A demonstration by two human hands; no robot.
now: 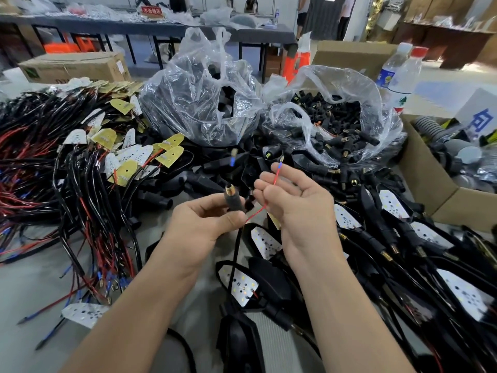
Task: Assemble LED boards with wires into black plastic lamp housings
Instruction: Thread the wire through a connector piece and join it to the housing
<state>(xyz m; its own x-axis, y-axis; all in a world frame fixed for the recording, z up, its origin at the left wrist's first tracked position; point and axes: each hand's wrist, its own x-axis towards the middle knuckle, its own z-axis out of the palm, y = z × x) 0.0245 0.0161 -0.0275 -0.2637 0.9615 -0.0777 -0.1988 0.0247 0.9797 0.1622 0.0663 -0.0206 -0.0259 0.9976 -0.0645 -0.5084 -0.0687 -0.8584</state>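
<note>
Left hand [199, 227] clamps black sleeve [233, 201]; right hand [298, 203], at 3 o'clock, pinches red wire [276, 172] — a hard pull could tear its solder.

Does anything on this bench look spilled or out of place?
Yes: the right-hand plastic bag sags open, and small black brass-tipped stems lie loose on the table in front of it, apparently spilled. Nothing looks damaged.

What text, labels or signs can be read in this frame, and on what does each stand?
"不合格区": small red sign at the back of the room, slightly blurred.
Large blue character on white box: cut off by other things, unreadable.
Blue label on white-capped clear plastic bottle: too blurred.
Print on brown cardboard box: too small to read.
</note>
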